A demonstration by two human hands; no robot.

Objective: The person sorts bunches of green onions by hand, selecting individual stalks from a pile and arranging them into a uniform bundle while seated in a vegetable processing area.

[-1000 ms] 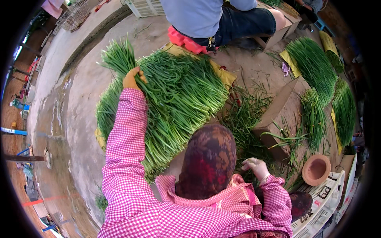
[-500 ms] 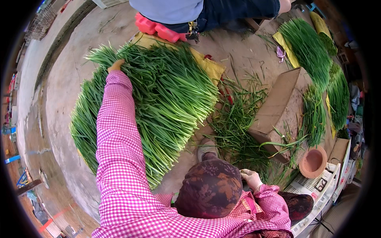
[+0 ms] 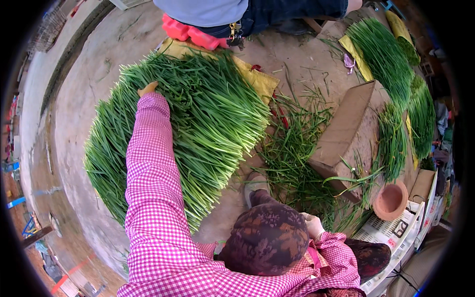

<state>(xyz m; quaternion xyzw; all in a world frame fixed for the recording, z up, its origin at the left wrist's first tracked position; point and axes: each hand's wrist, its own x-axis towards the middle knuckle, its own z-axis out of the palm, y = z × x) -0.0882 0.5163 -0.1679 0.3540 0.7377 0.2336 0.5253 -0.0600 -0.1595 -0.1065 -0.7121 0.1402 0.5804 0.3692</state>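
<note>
A wide heap of green garlic chives, pale stem ends fanned out toward its edges, lies on the ground ahead of me. My left hand, in a yellowish glove, reaches over the heap and rests on its far left part, thumb and fingers apart among the leaves. My right hand, in a whitish glove, stays close beside my raised knee. Its fingers are curled and partly hidden by the knee, so anything in them cannot be made out.
Loose chive scraps litter the ground by a cardboard box. More chive bunches lie at right. A clay bowl sits near a white crate. Another person sits on a red seat beyond the heap.
The chives under my left hand, which jutted out at the far left, now lie level with the heap. That hand has shifted slightly nearer. My right hand has slipped further behind the knee.
</note>
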